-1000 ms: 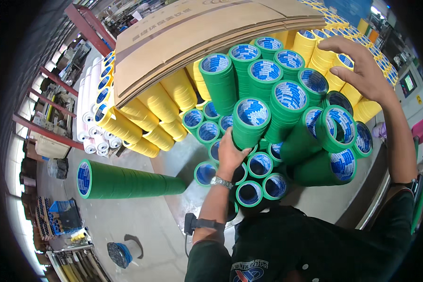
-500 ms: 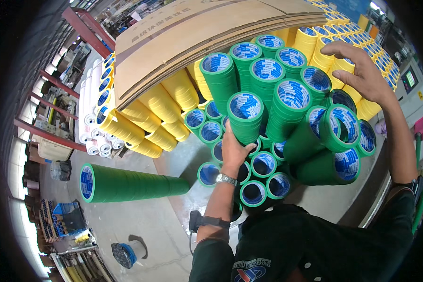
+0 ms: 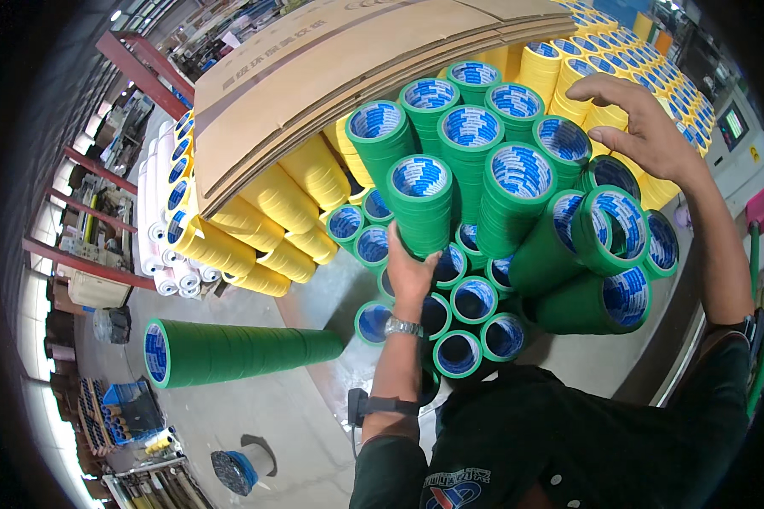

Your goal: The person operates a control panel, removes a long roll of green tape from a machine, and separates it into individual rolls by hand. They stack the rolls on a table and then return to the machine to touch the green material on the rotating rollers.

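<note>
From where I stand, the left hand (image 3: 412, 270) is wrapped low around a green stack of rolls (image 3: 422, 210), just beside other green stacks (image 3: 518, 204). Too much tilt could slide it apart, with the right hand (image 3: 641, 129) (fingers spread, nothing in it) well clear.

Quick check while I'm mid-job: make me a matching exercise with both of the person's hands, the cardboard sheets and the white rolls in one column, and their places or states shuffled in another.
Column one
1. Left hand
2. Right hand
3. Cardboard sheets
4. White rolls

Column two
A. Lying flat over yellow tape rolls
B. Raised, fingers curved, gripping nothing
C. At the picture's left, beyond the yellow tape rolls
D. Gripping a green tape stack near its lower end

Right pairs: 1-D, 2-B, 3-A, 4-C
</note>
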Demonstrator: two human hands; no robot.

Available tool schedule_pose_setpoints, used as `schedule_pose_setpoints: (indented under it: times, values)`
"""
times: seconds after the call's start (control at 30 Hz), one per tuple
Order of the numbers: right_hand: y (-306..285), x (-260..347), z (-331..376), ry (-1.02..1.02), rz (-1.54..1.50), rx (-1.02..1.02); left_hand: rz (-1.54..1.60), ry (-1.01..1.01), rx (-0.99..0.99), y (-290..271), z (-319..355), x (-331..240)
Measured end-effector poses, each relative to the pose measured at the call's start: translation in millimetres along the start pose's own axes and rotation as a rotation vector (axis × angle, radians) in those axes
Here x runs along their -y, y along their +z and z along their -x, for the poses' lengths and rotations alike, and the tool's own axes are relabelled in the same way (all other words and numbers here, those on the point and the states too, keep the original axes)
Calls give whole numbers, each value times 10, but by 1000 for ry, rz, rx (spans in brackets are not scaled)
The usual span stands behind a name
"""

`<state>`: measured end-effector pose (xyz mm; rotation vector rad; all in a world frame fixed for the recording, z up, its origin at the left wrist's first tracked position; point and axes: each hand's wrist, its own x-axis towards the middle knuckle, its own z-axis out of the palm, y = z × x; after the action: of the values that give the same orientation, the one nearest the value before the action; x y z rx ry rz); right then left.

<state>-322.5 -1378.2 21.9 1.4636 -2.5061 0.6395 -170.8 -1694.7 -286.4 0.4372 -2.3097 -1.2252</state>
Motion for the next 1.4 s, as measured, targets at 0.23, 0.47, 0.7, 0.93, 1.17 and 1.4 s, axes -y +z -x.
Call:
schedule_pose_setpoints:
  times: [0.23, 0.47, 0.7, 0.93, 1.17, 1.4]
  values:
    - [6, -17, 13, -7, -5, 1, -14, 33, 136, -108, -63, -159]
    - [3, -29, 28, 26, -14, 15, -207, -15, -13, 15, -46, -32]
    - [40, -13, 51, -3, -11, -39, -188, -18, -46, 134, -183, -61]
    - [108, 71, 17, -30, -21, -51, -204, -57, -17, 221, -226, -69]
    - [-9, 282, 294, -89, -24, 61, -137, -203, 47, 186, -220, -15]
    - [-42, 548, 712, -186, -51, 152, 136, 110, -53, -72, -249, -240]
